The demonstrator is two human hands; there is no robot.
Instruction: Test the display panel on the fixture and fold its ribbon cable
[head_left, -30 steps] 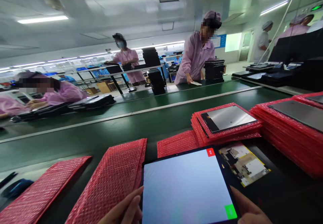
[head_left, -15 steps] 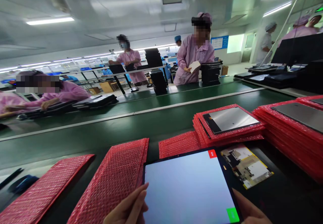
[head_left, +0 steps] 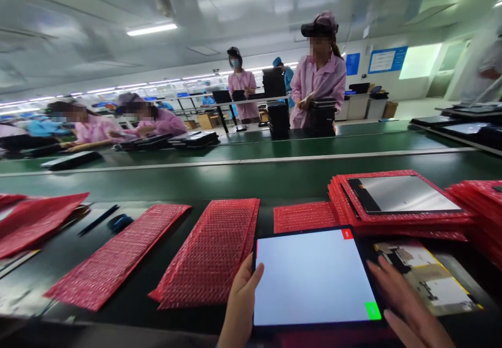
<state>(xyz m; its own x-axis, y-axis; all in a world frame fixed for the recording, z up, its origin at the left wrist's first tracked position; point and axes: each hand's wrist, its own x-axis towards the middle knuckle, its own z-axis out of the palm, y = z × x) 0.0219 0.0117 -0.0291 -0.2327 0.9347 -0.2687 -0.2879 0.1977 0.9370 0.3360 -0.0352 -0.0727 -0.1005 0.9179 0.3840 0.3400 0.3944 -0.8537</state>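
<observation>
A tablet point(head_left: 314, 280) with a lit pale screen tilts up before me, a red square in its top right corner and a green one at the bottom right. My left hand point(head_left: 243, 296) is closed on its left edge, thumb on the front. Beside the right edge, my right hand point(head_left: 411, 301) has its fingers stretched and apart, slightly blurred; I cannot tell whether it touches the tablet. Behind that hand lies a flat panel with exposed circuitry point(head_left: 435, 280). Red bubble-wrap sleeves point(head_left: 212, 248) lie left of the tablet.
A display panel point(head_left: 408, 194) rests on stacked red sleeves at the right, with another red stack point(head_left: 478, 217) beyond. A dark pen-like tool point(head_left: 98, 220) lies at the left. Across the green conveyor point(head_left: 196, 178), several people in pink work near black stacks point(head_left: 323, 115).
My view has swung left, so more of the left bench shows. My right hand's fingers have spread out beside the tablet's edge. My left hand keeps its hold.
</observation>
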